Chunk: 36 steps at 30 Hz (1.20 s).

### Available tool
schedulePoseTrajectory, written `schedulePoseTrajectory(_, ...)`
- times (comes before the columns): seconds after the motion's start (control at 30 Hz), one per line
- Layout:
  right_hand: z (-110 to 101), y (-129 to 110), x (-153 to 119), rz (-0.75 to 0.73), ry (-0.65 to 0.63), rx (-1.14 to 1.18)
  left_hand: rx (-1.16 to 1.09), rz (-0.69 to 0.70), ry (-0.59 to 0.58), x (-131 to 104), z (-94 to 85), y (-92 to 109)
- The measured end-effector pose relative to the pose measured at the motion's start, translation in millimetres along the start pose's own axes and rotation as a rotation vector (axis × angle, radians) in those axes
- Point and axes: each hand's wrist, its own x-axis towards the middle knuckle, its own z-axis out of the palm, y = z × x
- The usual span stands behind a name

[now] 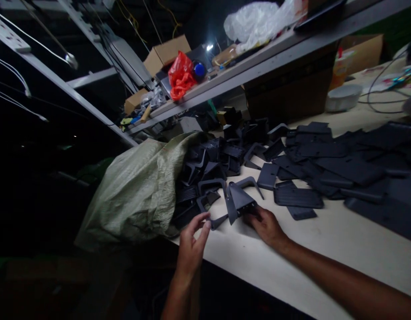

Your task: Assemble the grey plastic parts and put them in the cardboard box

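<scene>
My right hand (268, 227) is closed on the near end of a black plastic bracket (240, 200), a wedge-shaped piece with angled sides, held just over the table. To its left, my left hand (191, 242) has thumb and fingers apart. Its fingertips are beside the end of another black angled piece (219, 221); whether they touch it I cannot tell. Behind both hands lies a heap of similar black bent parts (212, 155), spilling from a pale green woven sack (141, 191). The fingers of my right hand are partly hidden behind the bracket.
Flat black plates (352, 164) lie piled across the right of the pale table (312, 249). Above the back runs a shelf (232, 84) bearing a red plastic bag (181, 75), cartons and clear wrapping (255, 22). A round tub (343, 98) stands at the back right. Cables hang at left.
</scene>
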Motion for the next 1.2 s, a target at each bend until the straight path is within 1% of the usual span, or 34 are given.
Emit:
schedulePoseTrajectory(0.1,-1,-13,-1,-0.060,-0.012,-0.019,0.008,0.102,-0.097,7,18.7,31)
schedulePoseTrajectory(0.17,-3,-22,-2,-0.131,-0.016,-0.045,-0.018,0.130,-0.154,11,31.1,42)
schedulePoseTrajectory(0.23,-4,-27,-3,-0.213,-0.007,-0.076,-0.038,0.135,-0.216,12,42.0,48)
schedulePoseTrajectory(0.3,-4,-29,-3,-0.268,0.006,-0.100,-0.028,0.147,-0.269,11,50.9,49)
schedulePoseTrajectory(0.37,-2,-28,-2,-0.279,0.013,-0.102,0.003,0.165,-0.276,7,57.0,45)
schedulePoseTrajectory(0.47,2,-25,-1,-0.300,0.010,-0.103,0.047,0.169,-0.222,3,60.5,34)
schedulePoseTrajectory(0.53,4,-26,-2,-0.318,-0.007,-0.102,0.030,0.145,-0.180,3,58.6,23)
schedulePoseTrajectory(0.6,6,-31,-4,-0.323,-0.029,-0.111,-0.111,0.068,-0.110,7,52.8,13)
schedulePoseTrajectory(0.63,6,-33,-5,-0.321,-0.033,-0.118,-0.249,0.014,-0.050,10,48.5,8)
schedulePoseTrajectory(0.73,4,-39,-6,-0.293,-0.004,-0.115,-0.827,-0.121,0.176,18,31.4,-2)
schedulePoseTrajectory(0.77,3,-40,-6,-0.276,0.004,-0.100,-1.011,-0.165,0.225,20,25.4,-3)
schedulePoseTrajectory(0.8,2,-40,-6,-0.254,0.000,-0.079,-1.165,-0.218,0.250,21,20.0,-4)
schedulePoseTrajectory(0.87,0,-39,-6,-0.201,-0.037,-0.035,-1.372,-0.334,0.276,19,12.9,-3)
schedulePoseTrajectory(0.93,0,-38,-6,-0.151,-0.094,0.000,-1.470,-0.415,0.301,15,11.8,-1)
schedulePoseTrajectory(1.0,-2,-38,-6,-0.101,-0.132,0.027,-1.499,-0.438,0.310,11,14.8,3)
schedulePoseTrajectory(1.1,-4,-39,-5,-0.018,-0.131,0.065,-1.492,-0.441,0.274,7,18.9,8)
schedulePoseTrajectory(1.2,-6,-38,-3,0.029,-0.110,0.092,-1.467,-0.419,0.228,6,17.3,10)
